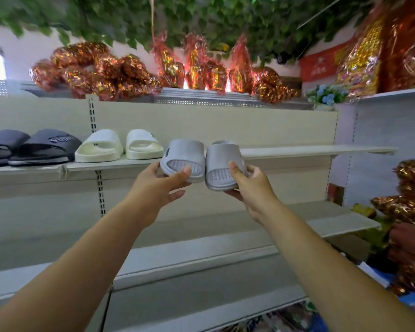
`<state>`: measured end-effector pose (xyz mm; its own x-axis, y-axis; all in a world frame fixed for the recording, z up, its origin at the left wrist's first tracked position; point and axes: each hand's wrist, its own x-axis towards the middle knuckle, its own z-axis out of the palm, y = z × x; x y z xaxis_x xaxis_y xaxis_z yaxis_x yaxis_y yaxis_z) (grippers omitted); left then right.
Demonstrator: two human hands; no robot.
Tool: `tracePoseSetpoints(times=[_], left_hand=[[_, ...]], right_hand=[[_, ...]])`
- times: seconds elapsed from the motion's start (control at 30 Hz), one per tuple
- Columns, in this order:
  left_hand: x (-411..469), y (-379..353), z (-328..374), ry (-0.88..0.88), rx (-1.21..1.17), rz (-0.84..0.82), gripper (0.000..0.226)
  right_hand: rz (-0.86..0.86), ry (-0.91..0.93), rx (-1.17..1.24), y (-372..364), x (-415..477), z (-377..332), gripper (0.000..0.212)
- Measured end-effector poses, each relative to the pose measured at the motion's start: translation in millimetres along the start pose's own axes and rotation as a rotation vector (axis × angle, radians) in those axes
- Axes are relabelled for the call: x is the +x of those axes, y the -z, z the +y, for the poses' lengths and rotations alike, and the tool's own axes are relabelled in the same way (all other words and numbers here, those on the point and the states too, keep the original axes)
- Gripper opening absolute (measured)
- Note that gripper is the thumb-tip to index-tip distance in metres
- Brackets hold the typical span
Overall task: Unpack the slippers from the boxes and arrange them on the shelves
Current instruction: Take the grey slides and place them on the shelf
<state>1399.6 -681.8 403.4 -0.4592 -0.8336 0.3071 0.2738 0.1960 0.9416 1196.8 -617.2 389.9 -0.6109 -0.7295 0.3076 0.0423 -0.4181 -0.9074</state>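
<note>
Holding one grey slipper each, the two hands are up in front of the shelf. The left hand (162,185) pinches the heel end of the left grey slipper (182,156), with the thumb on top and the fingers under it. The right hand (250,185) pinches the right grey slipper (222,159) the same way. The two slippers sit side by side between the hands, so close that they seem to touch. Their toes point away from the person. The toes are at the edge of the shelf (297,150), just past the fingers, but I cannot tell if they rest on it yet. I think this pair is about to be set down, so this step is not done.

To the left of the left hand, on the same shelf, a white pair (98,146) is already in place. Farther left stands a black pair (43,147). So two pairs look finished, and this one would be the third.

To the right of the right hand the shelf has room for more pairs. No boxes show, so I cannot tell how many slippers are left. Far above the hands lie shiny red and gold bundles (94,68).
</note>
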Motion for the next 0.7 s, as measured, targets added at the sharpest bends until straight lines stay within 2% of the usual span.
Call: tracePoseSetpoints(times=[0.13, 0.2, 0.27, 0.33, 0.37, 0.43, 0.6, 0.7], left_hand=[[23.0, -28.2, -3.0, -0.02, 0.088, 0.045, 0.047], [33.8, -42.2, -6.1, -0.07, 0.217, 0.128, 0.04], [45.6, -53.3, -10.9, -0.152, 0.37, 0.247, 0.036], [55.9, -60.0, -15.7, -0.205, 0.577, 0.367, 0.059], [61.0, -61.4, -17.9, -0.197, 0.726, 0.425, 0.072], [66.7, -62.2, -19.5, -0.185, 0.95, 0.505, 0.077], [75.8, -66.5, -18.6, -0.276, 0.972, 0.499, 0.058], [78.5, -65.9, -17.7, -0.261, 0.965, 0.492, 0.051]], right_hand=[[-0.233, -0.001, -0.022, 16.1, 32.5, -15.8, 0.023], [-0.304, 0.023, -0.097, 25.0, 48.2, -18.3, 0.03], [-0.272, 0.077, -0.262, 32.2, 66.6, -17.2, 0.069], [-0.243, 0.121, -0.429, 37.5, 80.2, -15.9, 0.108], [-0.253, 0.135, -0.497, 40.5, 86.4, -15.6, 0.12], [-0.288, 0.131, -0.58, 45.5, 93.3, -19.0, 0.132], [-0.357, 0.188, -0.683, 50.9, 100.8, -28.2, 0.119], [-0.329, 0.249, -0.732, 48.1, 109.4, -31.2, 0.098]])
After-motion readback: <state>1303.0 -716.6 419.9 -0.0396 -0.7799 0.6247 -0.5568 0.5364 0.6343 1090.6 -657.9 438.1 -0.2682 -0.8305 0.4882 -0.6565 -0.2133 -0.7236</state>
